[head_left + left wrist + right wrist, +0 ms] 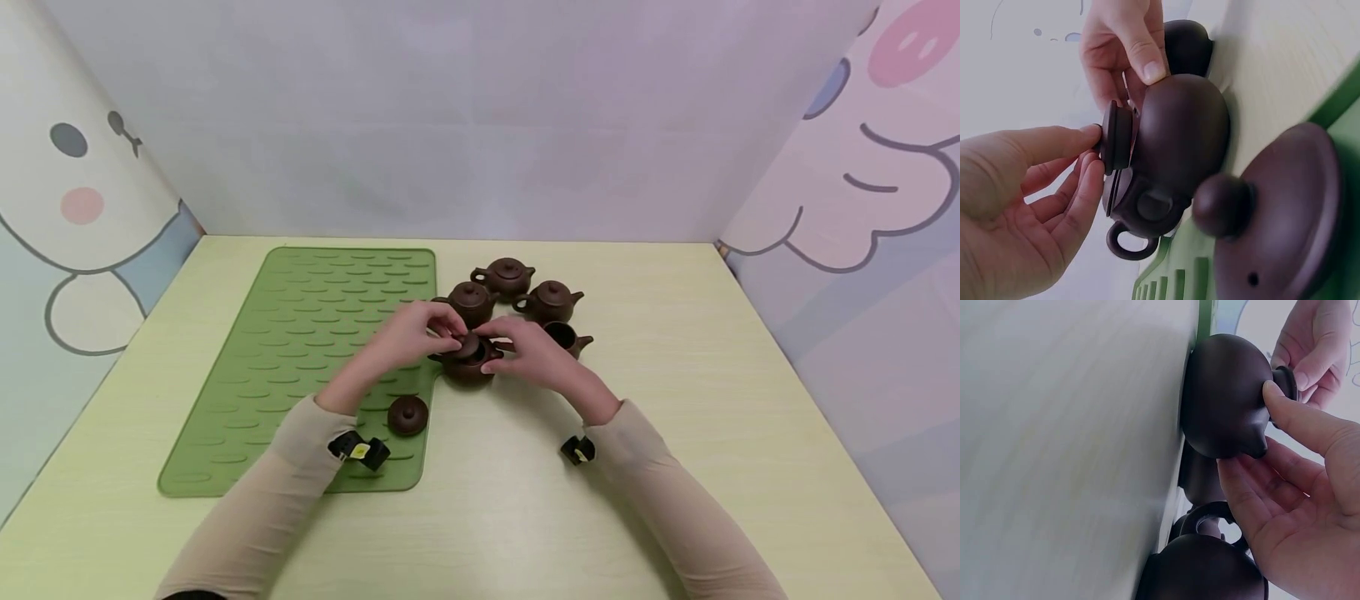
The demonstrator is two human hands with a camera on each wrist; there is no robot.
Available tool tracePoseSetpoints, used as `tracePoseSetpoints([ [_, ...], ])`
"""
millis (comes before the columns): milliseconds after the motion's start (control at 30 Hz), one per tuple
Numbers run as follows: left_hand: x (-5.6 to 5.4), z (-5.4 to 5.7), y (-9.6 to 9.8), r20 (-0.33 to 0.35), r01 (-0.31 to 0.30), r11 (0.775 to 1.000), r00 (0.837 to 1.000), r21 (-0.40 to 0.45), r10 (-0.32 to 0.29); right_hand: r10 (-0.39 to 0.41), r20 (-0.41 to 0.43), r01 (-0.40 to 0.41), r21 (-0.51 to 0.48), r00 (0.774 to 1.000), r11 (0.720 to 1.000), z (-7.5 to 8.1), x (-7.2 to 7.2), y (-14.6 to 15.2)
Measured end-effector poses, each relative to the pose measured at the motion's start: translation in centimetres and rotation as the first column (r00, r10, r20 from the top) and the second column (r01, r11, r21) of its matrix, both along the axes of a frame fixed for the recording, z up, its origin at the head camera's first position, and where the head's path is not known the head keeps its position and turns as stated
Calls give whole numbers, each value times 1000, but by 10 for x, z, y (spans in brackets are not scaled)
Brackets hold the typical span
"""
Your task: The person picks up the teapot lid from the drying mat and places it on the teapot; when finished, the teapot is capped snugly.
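Note:
My left hand (408, 333) pinches the knob of a dark brown teapot lid (1116, 137). The lid is tilted over the opening of a dark brown teapot (467, 375), partly uncovering it. On the spout side, my right hand (538, 354) holds this teapot, with the thumb at the upper rim and the fingers by the spout, as the right wrist view shows. The teapot stands on the table at the edge of the green mat. Another brown lid (407, 415) lies knob up on the mat, close to my left forearm.
Three lidded teapots, at the back (507, 277), at the left (471, 305) and at the right (552, 302), stand behind my hands. A lidless teapot (576, 344) sits beside my right hand. The green mat (300, 350) covers the table's left part.

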State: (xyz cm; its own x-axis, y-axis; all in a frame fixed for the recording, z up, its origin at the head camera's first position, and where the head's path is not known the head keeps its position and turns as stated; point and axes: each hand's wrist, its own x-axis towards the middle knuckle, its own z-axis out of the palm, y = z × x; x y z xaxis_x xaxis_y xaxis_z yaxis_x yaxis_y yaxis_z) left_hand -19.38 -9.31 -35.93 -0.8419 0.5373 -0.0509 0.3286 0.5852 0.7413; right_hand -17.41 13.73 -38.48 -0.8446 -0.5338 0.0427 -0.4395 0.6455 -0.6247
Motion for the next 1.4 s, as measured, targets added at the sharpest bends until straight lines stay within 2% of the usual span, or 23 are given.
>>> tracePoseSetpoints([
  [233,3,2,9,-23,-2,1000,1000,14,2,-8,-9,8,12,1000,1000,1,0,-2],
  [367,5,2,12,-33,3,1000,999,-14,-3,-3,-12,3,4,1000,1000,1,0,-3],
  [533,5,-2,13,-50,-1,999,999,-50,-2,7,-35,-8,-10,999,1000,0,0,-4],
  [767,7,-4,12,-53,4,999,999,-39,-6,5,-49,-6,-21,999,1000,-2,1,-4],
  [900,11,-3,7,-49,0,1000,999,4,0,-9,-49,6,-60,999,998,-2,4,-3],
  [1100,20,-1,-6,-22,-9,1000,1000,25,9,-18,11,20,-166,1000,986,6,8,6],
  [1400,34,-4,-33,21,23,997,999,71,-24,-74,45,82,-237,996,968,17,10,28],
])
